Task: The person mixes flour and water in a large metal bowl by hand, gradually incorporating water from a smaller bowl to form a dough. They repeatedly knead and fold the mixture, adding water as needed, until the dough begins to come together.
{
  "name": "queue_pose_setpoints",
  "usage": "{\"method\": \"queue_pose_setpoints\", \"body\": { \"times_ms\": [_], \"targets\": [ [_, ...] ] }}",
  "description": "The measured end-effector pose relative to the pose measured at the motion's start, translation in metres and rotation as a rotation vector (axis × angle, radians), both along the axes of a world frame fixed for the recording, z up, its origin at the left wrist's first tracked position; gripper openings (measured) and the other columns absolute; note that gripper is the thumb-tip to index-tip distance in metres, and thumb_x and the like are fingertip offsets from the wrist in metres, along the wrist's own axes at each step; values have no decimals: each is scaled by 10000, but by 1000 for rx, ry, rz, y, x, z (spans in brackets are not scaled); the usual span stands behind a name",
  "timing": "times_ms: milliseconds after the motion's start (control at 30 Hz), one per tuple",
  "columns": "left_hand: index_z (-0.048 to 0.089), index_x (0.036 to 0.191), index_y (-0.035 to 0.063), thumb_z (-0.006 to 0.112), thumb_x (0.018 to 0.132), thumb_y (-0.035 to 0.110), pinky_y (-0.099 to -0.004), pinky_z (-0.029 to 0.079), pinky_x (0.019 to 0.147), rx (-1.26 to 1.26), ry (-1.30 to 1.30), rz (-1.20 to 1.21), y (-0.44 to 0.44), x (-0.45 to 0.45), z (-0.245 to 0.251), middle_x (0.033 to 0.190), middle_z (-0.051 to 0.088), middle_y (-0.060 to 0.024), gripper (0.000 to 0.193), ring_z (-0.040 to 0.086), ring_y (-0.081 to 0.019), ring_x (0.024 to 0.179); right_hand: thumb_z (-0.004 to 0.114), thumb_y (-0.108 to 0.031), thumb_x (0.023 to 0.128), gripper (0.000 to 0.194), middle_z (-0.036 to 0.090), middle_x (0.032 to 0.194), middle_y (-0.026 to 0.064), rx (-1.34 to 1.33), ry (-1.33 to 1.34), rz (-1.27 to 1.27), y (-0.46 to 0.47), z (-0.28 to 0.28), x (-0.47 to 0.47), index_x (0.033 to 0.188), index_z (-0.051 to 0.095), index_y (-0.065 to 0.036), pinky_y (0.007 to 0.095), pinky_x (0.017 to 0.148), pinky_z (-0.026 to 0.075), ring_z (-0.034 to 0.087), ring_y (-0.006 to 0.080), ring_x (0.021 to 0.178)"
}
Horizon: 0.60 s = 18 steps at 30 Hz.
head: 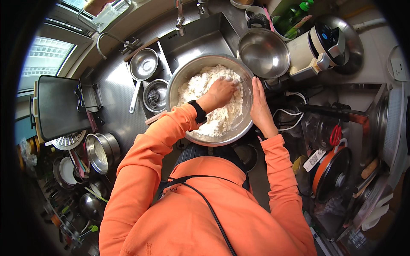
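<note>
A large steel mixing bowl [209,140] is in front of me at the sink's near edge, holding shaggy, floury dough [221,120]. My left hand [223,91], with a dark watch at its wrist, is inside the bowl. Its fingers curl into the dough, and bits of it cling to the knuckles. Some of the fingertips are hidden. Along the right rim of the bowl my right hand [260,104] lies flat, palm against the wall and fingers stretched out straight.
A steel sink [198,48] with a faucet [180,19] lies behind the bowl. Right of it stands a two-handled steel pot [264,51]. To the left are a small saucepan [144,64] and a steel bowl with a scouring pad [153,97]. A cleaver [93,121] lies farther left.
</note>
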<state>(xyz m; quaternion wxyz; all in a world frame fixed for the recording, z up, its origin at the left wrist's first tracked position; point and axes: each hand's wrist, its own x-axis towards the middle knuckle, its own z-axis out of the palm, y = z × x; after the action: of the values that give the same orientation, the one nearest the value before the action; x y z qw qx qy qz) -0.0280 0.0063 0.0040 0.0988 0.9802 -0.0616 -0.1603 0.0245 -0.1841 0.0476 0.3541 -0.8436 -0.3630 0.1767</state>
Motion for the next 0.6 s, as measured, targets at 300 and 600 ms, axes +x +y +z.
{"method": "queue_pose_setpoints", "body": {
  "times_ms": [300,600],
  "targets": [
    [632,1270,159,527,939,144,-658,301,1157,-159,101,-326,-45,-46,8,1375,577,-79,347,460,-333,1393,411,227,794,902,178,1642,250,-25,5,0,1,-2,1,1612,141,-39,427,1214,286,229,419,1513],
    [671,1227,148,491,966,198,-620,315,1153,-51,-9,-468,-50,-49,22,1323,628,-87,322,483,-303,1372,450,232,773,944,173,1643,251,-42,-8,7,2,-4,1,1615,127,-47,439,1201,309,241,433,1503]
  ]
}}
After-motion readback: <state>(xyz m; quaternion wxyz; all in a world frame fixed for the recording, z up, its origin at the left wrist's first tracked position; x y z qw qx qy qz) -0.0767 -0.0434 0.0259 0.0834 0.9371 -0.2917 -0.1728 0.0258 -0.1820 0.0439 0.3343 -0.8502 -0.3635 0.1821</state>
